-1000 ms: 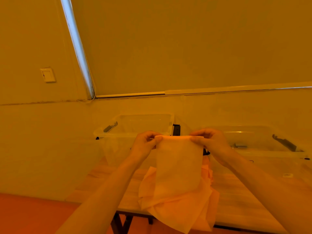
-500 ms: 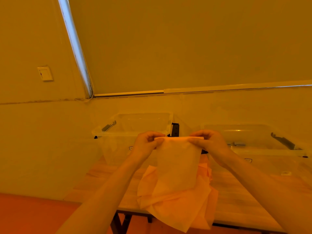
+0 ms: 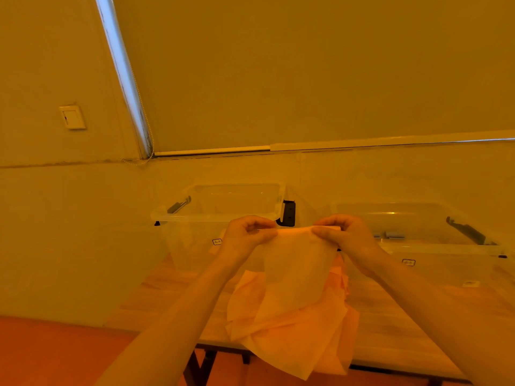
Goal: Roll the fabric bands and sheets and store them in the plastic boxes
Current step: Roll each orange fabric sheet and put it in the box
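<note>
A pale fabric sheet (image 3: 296,268) hangs in the air above the table, held by its top edge. My left hand (image 3: 245,235) pinches the top left corner and my right hand (image 3: 342,235) pinches the top right corner, the top edge slightly folded over between them. Under the sheet a loose heap of more fabric sheets (image 3: 289,335) lies on the wooden table (image 3: 390,330), partly overhanging its near edge. Two clear plastic boxes stand behind: the left box (image 3: 195,217) and the right box (image 3: 446,249), both without lids.
The boxes stand against a wall (image 3: 69,232); a black bracket (image 3: 288,217) shows between them. Dark latch handles sit on the boxes' outer rims. The table's dark legs (image 3: 200,366) show below its near edge. A wall switch (image 3: 72,117) is at the upper left.
My hands have come slightly closer together at the sheet's top edge, and that edge now looks turned over a little. The sheet hangs narrower than before.
</note>
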